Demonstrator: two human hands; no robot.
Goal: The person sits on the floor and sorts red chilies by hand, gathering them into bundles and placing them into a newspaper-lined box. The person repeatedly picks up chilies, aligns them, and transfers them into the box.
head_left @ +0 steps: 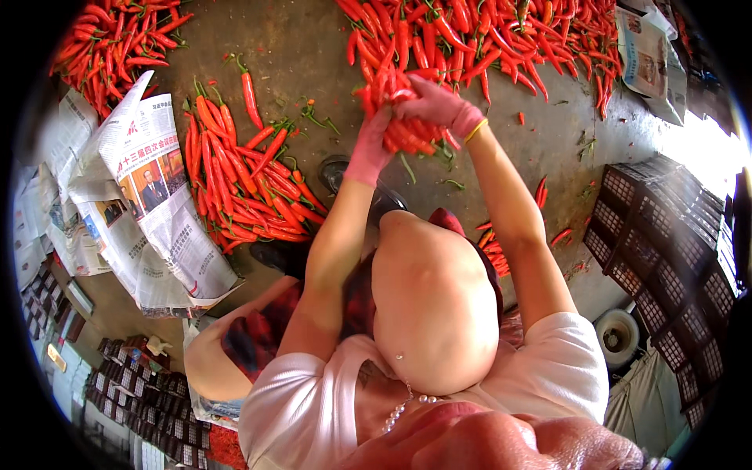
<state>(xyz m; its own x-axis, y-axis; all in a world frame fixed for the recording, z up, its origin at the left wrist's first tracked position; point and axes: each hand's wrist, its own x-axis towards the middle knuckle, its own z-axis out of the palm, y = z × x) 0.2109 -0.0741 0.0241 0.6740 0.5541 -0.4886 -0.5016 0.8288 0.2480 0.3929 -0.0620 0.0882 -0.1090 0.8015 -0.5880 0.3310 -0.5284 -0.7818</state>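
The left hand (370,150) and the right hand (445,108), both in pink gloves, are closed around a bunch of red chillies (415,138), left palm at its near left side, right fingers over its top; some fingertips are hidden behind the pods. The bunch is above the floor (290,39), just at the near edge of the large chilli pile (478,35).

To handle it well, I would keep the grip snug but soft, since pods this slim and glossy probably slide over one another and may snap if squeezed. Cupping from both sides suits the loose shape; letting the pods lie the same way should keep stems from catching, and a low hold would spare any that slip out.

Left of the forearms lies a second chilli heap (243,188), with newspaper sheets (160,196) spread beside it and another mound (117,51) beyond. The raised knee (435,298) stands between the arms and a shoe (334,168) sits near the left wrist, so they likely limit low movement toward the body. Stem scraps (317,117) litter the floor, and dark plastic crates (662,243) stand well to the right
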